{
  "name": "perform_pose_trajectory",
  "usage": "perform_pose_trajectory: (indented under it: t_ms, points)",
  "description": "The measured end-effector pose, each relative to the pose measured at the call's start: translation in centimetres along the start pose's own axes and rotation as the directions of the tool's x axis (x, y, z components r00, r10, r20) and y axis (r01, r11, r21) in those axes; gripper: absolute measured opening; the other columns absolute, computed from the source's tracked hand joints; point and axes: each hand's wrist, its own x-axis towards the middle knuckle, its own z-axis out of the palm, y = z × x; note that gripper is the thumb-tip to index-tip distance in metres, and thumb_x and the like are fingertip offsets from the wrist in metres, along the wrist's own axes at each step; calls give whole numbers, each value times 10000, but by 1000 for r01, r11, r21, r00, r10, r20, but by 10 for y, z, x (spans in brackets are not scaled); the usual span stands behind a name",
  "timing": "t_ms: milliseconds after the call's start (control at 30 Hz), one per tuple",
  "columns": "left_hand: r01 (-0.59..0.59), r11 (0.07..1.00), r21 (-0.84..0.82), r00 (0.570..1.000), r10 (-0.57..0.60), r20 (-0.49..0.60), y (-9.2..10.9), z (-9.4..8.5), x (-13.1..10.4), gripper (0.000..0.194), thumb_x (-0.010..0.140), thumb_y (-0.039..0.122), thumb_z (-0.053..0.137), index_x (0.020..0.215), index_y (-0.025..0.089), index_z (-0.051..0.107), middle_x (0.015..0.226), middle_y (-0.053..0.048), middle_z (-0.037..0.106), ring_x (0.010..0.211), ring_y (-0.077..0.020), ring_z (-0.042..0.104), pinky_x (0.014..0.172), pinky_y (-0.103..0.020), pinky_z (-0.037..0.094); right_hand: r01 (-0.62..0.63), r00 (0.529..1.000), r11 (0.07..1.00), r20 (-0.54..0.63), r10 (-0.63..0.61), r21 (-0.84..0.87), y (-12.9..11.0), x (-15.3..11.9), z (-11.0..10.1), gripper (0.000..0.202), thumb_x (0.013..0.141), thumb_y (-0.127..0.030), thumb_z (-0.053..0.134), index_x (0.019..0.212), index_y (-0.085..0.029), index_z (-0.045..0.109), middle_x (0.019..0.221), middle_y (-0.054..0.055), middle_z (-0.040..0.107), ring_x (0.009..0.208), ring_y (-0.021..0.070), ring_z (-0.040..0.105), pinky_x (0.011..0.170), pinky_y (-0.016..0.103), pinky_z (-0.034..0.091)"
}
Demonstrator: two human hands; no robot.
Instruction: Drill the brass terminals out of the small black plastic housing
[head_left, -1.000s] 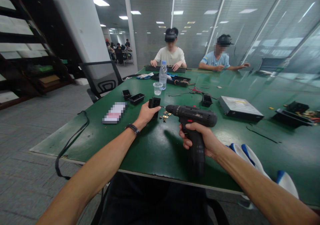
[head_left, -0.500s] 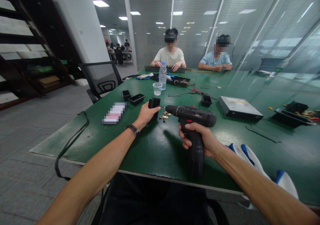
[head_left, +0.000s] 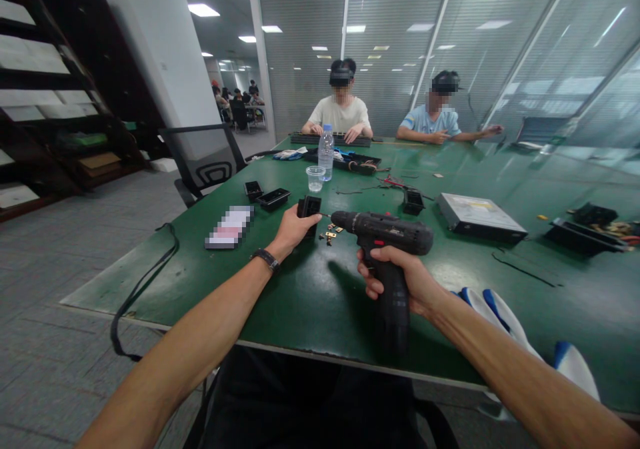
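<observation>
Clock face taken flat on the green bench (head_left: 280, 309), centred on the held piece, twelve pointing away from the wearer.

Centre: a black housing (head_left: 313, 206) is held above the near part of the bench by the left hand (head_left: 294, 226). It is pinched, the thumb laid across its near side and the other fingers mostly hidden behind.

Three o'clock: a black cordless drill (head_left: 400, 233) is gripped in the right hand (head_left: 419, 277), fingers curled round the handle, the forefinger up by the trigger. The bit (head_left: 325, 214) is pointed at the housing, just beside the left thumb. Whether the tip is seated in a screw cannot be told at this size.

Four o'clock, close in: brass pieces (head_left: 331, 234) and small dark bits are scattered loose, attached to nothing.

Progress, as judged: work on the held housing is put at mid-course. Grip and aim have been set; the drilling end is not yet finished with, the bit being kept at the housing. Untouched by either hand: two open black boxes (head_left: 273, 198) at ten, a smaller black box (head_left: 413, 201) near two, with wires lying close by, and a silver drive unit (head_left: 480, 214) at three, farther out.
</observation>
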Motion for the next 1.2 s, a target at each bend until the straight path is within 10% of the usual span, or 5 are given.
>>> perform_pose_trajectory:
  t_ms: [1200]
  points:
    - [-28,999,26,1000,28,3,-4,-1,2,396,649,397,767,940,145,671,845,-46,671,742,-165,580,715,-292,469,5,1000,1000,-4,-5,-14,0,-1,2,158,834,-248,538,895,-131,627,714,44,611,458,112,492,491,291,463]
